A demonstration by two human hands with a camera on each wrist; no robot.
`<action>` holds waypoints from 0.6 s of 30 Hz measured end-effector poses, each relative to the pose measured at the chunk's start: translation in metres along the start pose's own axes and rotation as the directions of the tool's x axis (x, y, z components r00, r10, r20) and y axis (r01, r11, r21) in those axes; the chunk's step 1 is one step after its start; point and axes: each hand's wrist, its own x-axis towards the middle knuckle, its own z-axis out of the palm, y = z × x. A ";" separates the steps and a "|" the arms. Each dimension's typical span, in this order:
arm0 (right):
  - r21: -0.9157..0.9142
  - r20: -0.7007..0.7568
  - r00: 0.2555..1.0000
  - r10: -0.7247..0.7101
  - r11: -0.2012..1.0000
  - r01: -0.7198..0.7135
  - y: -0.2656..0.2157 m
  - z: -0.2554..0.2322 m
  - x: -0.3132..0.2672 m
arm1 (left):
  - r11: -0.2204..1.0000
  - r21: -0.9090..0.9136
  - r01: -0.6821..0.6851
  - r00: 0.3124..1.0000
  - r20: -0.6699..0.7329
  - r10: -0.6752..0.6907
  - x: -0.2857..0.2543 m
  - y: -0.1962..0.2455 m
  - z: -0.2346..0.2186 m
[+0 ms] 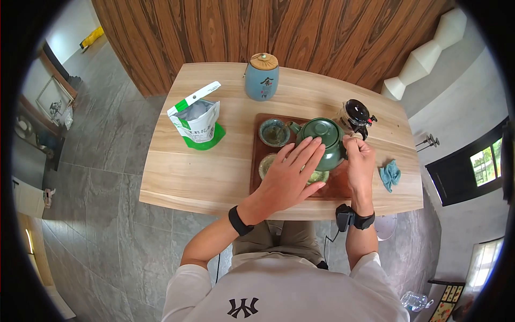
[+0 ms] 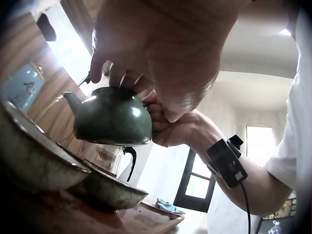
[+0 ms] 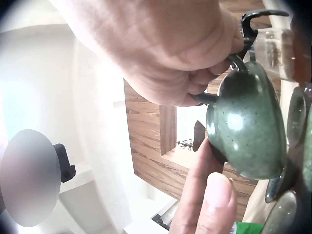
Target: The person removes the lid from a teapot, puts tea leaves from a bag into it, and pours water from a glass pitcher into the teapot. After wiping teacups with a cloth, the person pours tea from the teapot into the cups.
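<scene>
A green teapot (image 1: 333, 156) is raised above a brown tea tray (image 1: 343, 185); the left wrist view shows its base above the bowls. My right hand (image 1: 360, 161) grips its handle at the right side, fingers curled round it. My left hand (image 1: 288, 180) lies over the teapot with its fingers extended, fingertips at the lid (image 1: 321, 127). The spout (image 2: 72, 100) points away from the gripped handle. On the tray stand a dark glazed bowl (image 1: 274, 132) and pale green bowls (image 1: 265, 163), partly hidden beneath my left hand.
Behind the teapot stands a glass pot with a black lid (image 1: 357, 111). A blue jar with a tan lid (image 1: 262, 80) is at the table's back. To the left stands an opened white-and-green pouch (image 1: 198, 126). A crumpled blue cloth (image 1: 390, 175) lies right of the tray.
</scene>
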 end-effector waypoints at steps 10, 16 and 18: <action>0.040 -0.001 1.000 0.003 0.999 -0.003 0.002 0.004 -0.002 | 1.000 0.015 0.026 0.999 -0.020 -0.025 -0.003 0.003 -0.003; 0.249 -0.099 0.995 0.009 0.968 0.016 0.018 0.005 -0.010 | 0.999 0.036 0.029 0.998 -0.062 -0.027 0.004 0.010 -0.003; 0.280 -0.146 0.989 0.040 0.960 0.002 0.016 0.004 -0.017 | 0.999 0.039 0.013 0.997 -0.072 -0.011 0.007 0.014 -0.001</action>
